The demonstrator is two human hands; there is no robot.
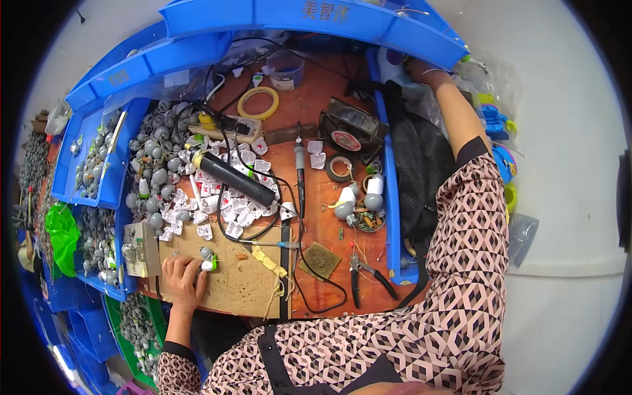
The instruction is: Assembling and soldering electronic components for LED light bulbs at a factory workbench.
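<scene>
On a cardboard sheet (243, 284), my left hand (182, 280) is closed, its fingertips at the edge of a small grey, bulb-shaped part (208, 259) with a white and green base. My right arm stretches far forward on the right. There my right hand (424, 71) reaches beneath the rim of a raised blue bin (395, 41), close to clear plastic bags. Its fingers are mostly hidden. Between the arms lie a soldering iron (300, 161) and a thick black tube-shaped tool (234, 178) on a heap of white plastic pieces (243, 214).
Cutting pliers (362, 273) and a brown sponge (320, 261) lie near the front edge. Behind them are a black fan (353, 128), rolls of tape (258, 103) and looping black cables. Blue trays (92, 191) of grey parts stand left; a black mesh bag (411, 158) hangs right.
</scene>
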